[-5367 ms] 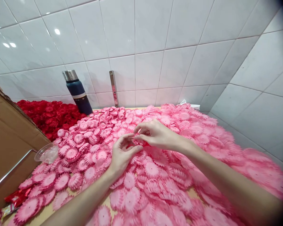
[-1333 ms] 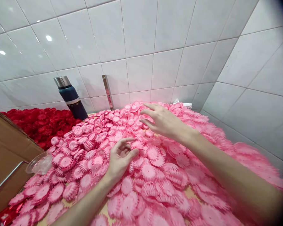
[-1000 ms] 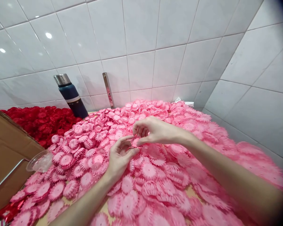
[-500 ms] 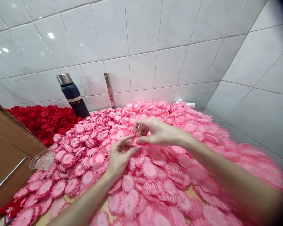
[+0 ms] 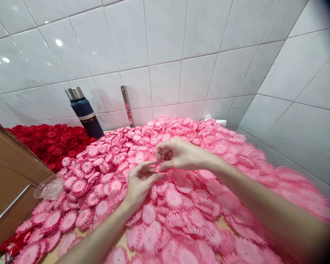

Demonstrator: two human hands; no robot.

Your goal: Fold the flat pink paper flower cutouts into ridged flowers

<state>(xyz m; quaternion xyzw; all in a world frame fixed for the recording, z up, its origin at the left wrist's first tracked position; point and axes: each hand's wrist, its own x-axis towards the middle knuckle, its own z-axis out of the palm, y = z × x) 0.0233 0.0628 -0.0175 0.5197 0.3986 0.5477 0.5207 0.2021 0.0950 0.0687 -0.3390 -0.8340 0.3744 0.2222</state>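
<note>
Between my two hands is a small pink petal disc (image 5: pixel 158 166), partly hidden by the fingers. My left hand (image 5: pixel 140 180) grips its left side with thumb and fingers, palm turned to the right. My right hand (image 5: pixel 178 154) pinches the disc from the right, index finger curled above the thumb. Beneath and around both hands spreads a deep heap of scallop-edged pink petal discs (image 5: pixel 174 198), many with a small dark hole in the middle.
A blue bottle (image 5: pixel 85 112) with a steel cap stands at the back beside a pile of red petal pieces (image 5: pixel 51 143). At left are a cardboard box (image 5: pixel 13 165) and a clear plastic dish (image 5: pixel 48 187). A metal strip (image 5: pixel 127 106) leans near the tiled wall (image 5: pixel 165 82).
My right thumb and index finger have closed in slightly on the disc. My left hand has barely moved, and the surroundings shift only a little with the camera.
</note>
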